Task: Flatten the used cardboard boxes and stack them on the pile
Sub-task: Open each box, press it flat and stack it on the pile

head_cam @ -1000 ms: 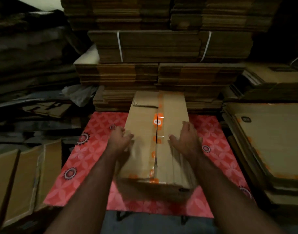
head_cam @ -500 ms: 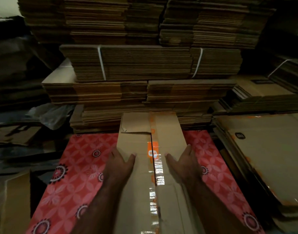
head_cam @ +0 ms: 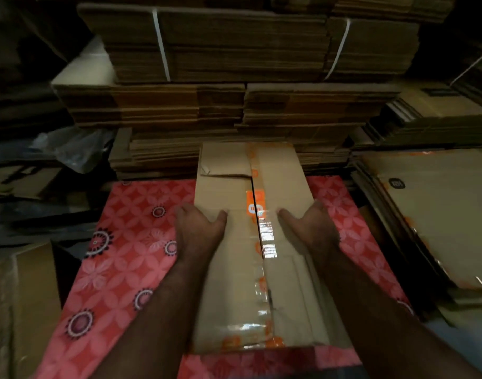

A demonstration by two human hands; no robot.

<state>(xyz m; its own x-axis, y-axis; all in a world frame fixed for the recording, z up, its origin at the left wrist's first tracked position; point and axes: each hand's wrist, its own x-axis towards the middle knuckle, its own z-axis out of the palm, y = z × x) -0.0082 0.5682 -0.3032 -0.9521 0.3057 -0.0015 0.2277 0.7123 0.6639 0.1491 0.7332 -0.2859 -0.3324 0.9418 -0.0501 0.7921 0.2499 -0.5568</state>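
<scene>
Both grips flat, pressed on box [head_cam: 250, 242]: left hand [head_cam: 199, 228], right hand [head_cam: 311, 228]. Risk: taped seam [head_cam: 264, 236] resists, box springs back or slides on worktop [head_cam: 119, 255].

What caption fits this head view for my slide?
Both hands, left and right, press a taped box flat on a pink cloth before cardboard stacks.
</scene>
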